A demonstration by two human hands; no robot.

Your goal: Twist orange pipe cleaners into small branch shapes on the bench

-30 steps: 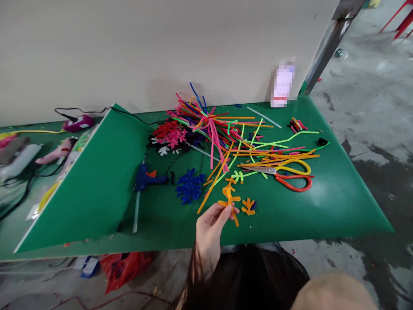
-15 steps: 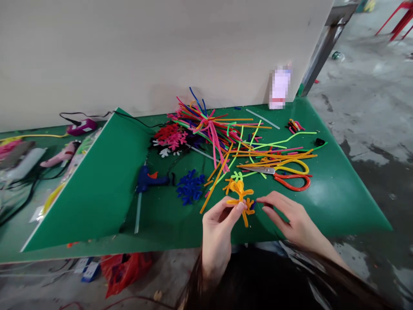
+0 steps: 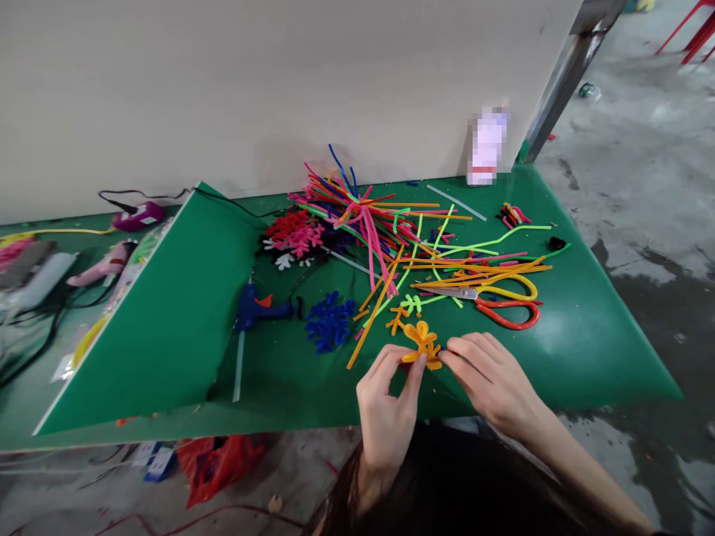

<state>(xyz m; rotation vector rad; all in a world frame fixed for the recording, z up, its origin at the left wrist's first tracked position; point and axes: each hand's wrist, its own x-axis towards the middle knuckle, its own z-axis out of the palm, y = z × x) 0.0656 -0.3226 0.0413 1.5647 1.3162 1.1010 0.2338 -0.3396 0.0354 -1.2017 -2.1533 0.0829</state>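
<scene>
Both my hands meet over the near edge of the green table point(image 3: 184, 320). My left hand point(image 3: 388, 402) pinches an orange pipe-cleaner flower point(image 3: 421, 344) between thumb and fingers. My right hand point(image 3: 488, 380) closes its fingertips on the same flower from the right. Just beyond it lie a small orange twisted piece point(image 3: 396, 318) and a light green one point(image 3: 412, 303). A pile of loose pipe cleaners point(image 3: 402, 238) in pink, orange, green and blue spreads across the table's middle.
Red and yellow scissors point(image 3: 503, 298) lie right of the hands. A blue glue gun point(image 3: 254, 309) and blue flowers point(image 3: 329, 320) lie to the left, red and pink flowers point(image 3: 296, 234) behind. More glue guns point(image 3: 100, 264) sit far left. A red bag point(image 3: 217, 465) is on the floor.
My right hand came into view and closed on the orange flower that my left hand held up alone. The flower now sits lower, between both hands.
</scene>
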